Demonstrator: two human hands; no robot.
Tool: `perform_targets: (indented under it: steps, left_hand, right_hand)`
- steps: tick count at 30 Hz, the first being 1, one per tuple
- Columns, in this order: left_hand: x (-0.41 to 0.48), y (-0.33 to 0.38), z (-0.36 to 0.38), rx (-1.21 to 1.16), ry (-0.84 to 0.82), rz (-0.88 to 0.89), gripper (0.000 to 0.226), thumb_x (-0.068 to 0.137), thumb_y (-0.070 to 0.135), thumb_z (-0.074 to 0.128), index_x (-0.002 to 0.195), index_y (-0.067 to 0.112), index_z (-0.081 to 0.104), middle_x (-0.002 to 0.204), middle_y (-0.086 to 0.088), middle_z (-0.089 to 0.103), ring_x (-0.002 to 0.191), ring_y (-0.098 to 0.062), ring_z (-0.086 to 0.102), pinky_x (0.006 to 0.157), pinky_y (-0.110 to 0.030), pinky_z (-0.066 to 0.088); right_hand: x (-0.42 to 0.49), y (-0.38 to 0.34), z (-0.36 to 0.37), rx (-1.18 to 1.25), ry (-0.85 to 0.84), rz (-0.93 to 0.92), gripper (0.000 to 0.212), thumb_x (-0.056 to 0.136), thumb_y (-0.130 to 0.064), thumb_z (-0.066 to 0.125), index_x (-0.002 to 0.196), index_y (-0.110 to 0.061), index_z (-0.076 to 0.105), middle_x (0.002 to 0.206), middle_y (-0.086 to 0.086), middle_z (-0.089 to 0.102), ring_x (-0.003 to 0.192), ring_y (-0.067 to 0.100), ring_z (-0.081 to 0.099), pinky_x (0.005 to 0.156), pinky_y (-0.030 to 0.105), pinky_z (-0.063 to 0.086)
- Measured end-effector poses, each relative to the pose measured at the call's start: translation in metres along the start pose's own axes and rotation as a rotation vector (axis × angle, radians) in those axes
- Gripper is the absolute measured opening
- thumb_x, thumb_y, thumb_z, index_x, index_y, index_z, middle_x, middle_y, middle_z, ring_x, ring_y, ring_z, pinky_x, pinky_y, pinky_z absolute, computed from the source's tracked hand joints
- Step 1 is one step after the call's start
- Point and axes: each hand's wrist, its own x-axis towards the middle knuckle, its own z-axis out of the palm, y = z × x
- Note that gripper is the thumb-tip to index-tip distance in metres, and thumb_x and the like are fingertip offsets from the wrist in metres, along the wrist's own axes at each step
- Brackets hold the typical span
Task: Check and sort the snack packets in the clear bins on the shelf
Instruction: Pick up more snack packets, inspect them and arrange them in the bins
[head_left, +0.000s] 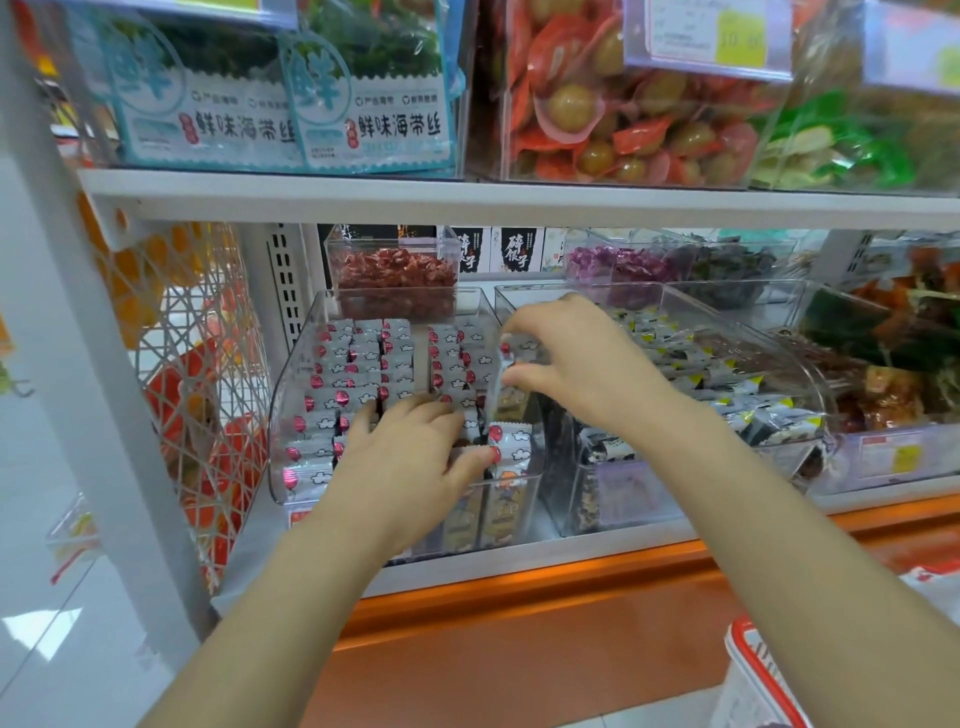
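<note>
A clear bin (298, 364) on the lower shelf holds neat rows of white snack packets (363, 358) with red dots and cloud prints. My left hand (415, 447) lies flat on the packets near the bin's front, fingers spread, thumb against one packet (511, 441). My right hand (571, 358) hovers over the bin's right wall and pinches an upright white packet (501, 379) between thumb and fingers. To the right, a second clear bin (779, 364) holds black, white and yellow packets (685, 353).
A small clear box of red snacks (395, 275) sits at the back of the left bin. Above, the upper shelf (467, 200) carries seaweed bags and a bin of orange packets. An orange ledge (519, 587) runs below. A white mesh panel (197, 364) stands at left, a red-rimmed basket (758, 670) at lower right.
</note>
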Motion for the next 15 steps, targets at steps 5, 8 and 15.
perform_targets:
  steps: [5, 8, 15]
  left_hand:
    - [0.000, -0.001, -0.001, -0.024, -0.002, 0.011, 0.052, 0.090, 0.060, 0.031, 0.126, 0.028, 0.050, 0.133, 0.013, 0.048, 0.128, -0.010, 0.033, 0.112, -0.046, 0.017]
    - [0.000, -0.001, -0.001, -0.032, 0.008, 0.018, 0.050, 0.090, 0.060, 0.033, 0.126, 0.028, 0.050, 0.132, 0.013, 0.048, 0.128, -0.010, 0.032, 0.111, -0.045, 0.017]
    - [0.001, -0.001, -0.003, -0.040, -0.009, 0.012, 0.053, 0.090, 0.058, 0.035, 0.131, 0.026, 0.047, 0.137, 0.010, 0.044, 0.131, -0.013, 0.030, 0.112, -0.047, 0.016]
  right_hand:
    - [0.006, 0.002, 0.017, -0.216, -0.253, -0.075, 0.027, 0.088, -0.042, 0.057, 0.108, -0.025, 0.066, 0.117, -0.001, 0.060, 0.129, 0.023, 0.033, 0.104, 0.045, 0.027]
    - [0.008, 0.006, 0.025, -0.322, -0.400, -0.152, 0.027, 0.093, -0.030, 0.046, 0.110, -0.032, 0.067, 0.121, -0.009, 0.058, 0.133, 0.022, 0.025, 0.111, 0.049, 0.017]
    - [0.034, 0.006, 0.015, -0.008, -0.238, 0.002, 0.029, 0.086, -0.011, 0.051, 0.105, -0.019, 0.072, 0.108, 0.005, 0.069, 0.102, 0.021, 0.059, 0.089, 0.038, 0.050]
